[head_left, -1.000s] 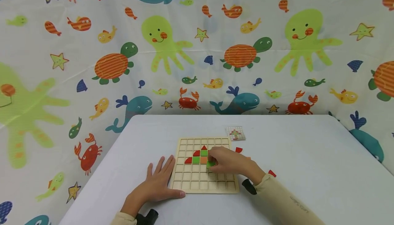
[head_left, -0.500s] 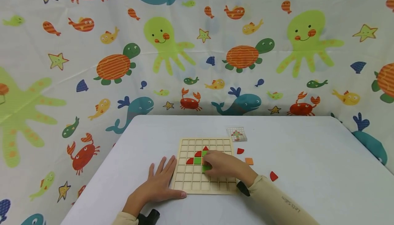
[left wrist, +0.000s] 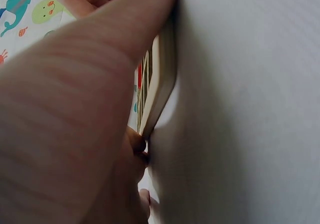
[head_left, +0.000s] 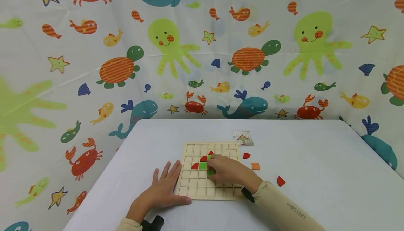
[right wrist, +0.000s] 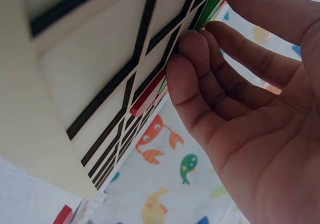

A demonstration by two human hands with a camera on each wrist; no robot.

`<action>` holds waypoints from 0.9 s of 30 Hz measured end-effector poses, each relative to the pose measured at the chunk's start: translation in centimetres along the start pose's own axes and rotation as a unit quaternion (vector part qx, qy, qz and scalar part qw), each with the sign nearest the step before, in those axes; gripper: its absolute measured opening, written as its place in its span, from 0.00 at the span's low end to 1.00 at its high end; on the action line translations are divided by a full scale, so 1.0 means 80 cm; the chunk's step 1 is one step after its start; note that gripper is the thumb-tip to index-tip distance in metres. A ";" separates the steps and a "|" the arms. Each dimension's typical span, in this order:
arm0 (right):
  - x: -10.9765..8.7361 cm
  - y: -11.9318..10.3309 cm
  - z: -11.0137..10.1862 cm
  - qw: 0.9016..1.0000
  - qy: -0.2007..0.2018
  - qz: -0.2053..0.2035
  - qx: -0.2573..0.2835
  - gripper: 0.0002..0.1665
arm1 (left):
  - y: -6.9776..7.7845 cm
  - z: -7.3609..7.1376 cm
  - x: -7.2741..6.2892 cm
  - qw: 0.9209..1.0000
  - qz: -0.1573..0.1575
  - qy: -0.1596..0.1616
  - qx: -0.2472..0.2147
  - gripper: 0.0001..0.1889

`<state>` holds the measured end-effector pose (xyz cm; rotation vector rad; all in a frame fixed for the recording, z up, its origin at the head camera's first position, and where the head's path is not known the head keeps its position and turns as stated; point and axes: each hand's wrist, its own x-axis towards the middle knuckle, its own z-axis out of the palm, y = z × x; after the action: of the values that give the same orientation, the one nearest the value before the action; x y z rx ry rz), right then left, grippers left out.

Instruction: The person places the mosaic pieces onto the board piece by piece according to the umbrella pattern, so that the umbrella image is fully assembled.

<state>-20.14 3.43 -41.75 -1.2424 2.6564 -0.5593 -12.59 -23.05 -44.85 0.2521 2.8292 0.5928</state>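
Note:
On the white table lies a wooden grid board (head_left: pixel 193 182). My right hand (head_left: pixel 229 169) is over its middle, with curled fingers pinching a green square tile (head_left: pixel 209 174) at a cell; the fingers hide part of it. In the right wrist view, green (right wrist: pixel 207 13) shows beside the thumb and index fingertips. Left of that hand sit a green tile (head_left: pixel 202 165), red quarter-round tiles (head_left: pixel 195 166) and a red triangle tile (head_left: pixel 210 152). My left hand (head_left: pixel 161 190) rests with spread fingers along the board's left edge, its thumb near the front corner.
A small pattern card (head_left: pixel 243 138) lies behind the board's right corner. To the right are a red quarter-round piece (head_left: pixel 247 156), an orange square (head_left: pixel 255 166) and another red piece (head_left: pixel 281 181). A sea-animal cloth (head_left: pixel 176 48) hangs behind the table.
My right hand has moved slightly left, and the green tile, earlier tilted in the fingers, now lies flatter at a cell. The orange square has come into fuller view. My left hand stays put.

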 end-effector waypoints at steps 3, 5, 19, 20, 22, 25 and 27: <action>0.000 0.001 0.001 1.000 0.000 0.006 0.000 0.09 | -0.001 0.002 0.001 1.000 -0.001 -0.001 0.001 0.71; 0.000 0.002 0.002 1.000 0.001 0.012 -0.001 0.09 | -0.002 0.003 0.001 1.000 -0.002 -0.002 0.003 0.71; -0.028 0.024 -0.013 0.999 0.040 0.032 0.006 0.15 | -0.002 0.004 0.004 1.000 0.007 -0.002 -0.002 0.70; -0.035 0.028 -0.018 0.998 0.046 0.034 0.008 0.16 | -0.002 0.004 0.004 1.000 0.007 -0.002 -0.001 0.70; -0.049 0.038 -0.029 0.998 0.056 0.040 0.012 0.19 | -0.001 0.003 0.004 1.000 0.007 -0.001 0.000 0.71; -0.070 0.055 -0.045 0.995 0.064 0.074 0.022 0.23 | -0.001 0.002 0.003 1.000 0.006 0.000 0.002 0.71; -0.082 0.067 -0.054 0.992 0.064 0.105 0.030 0.25 | -0.001 0.000 0.003 1.000 0.008 0.002 0.002 0.71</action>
<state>-21.00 12.72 -40.02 -0.9253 2.8054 -0.7010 -12.81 -23.09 -44.97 0.2735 2.8355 0.5917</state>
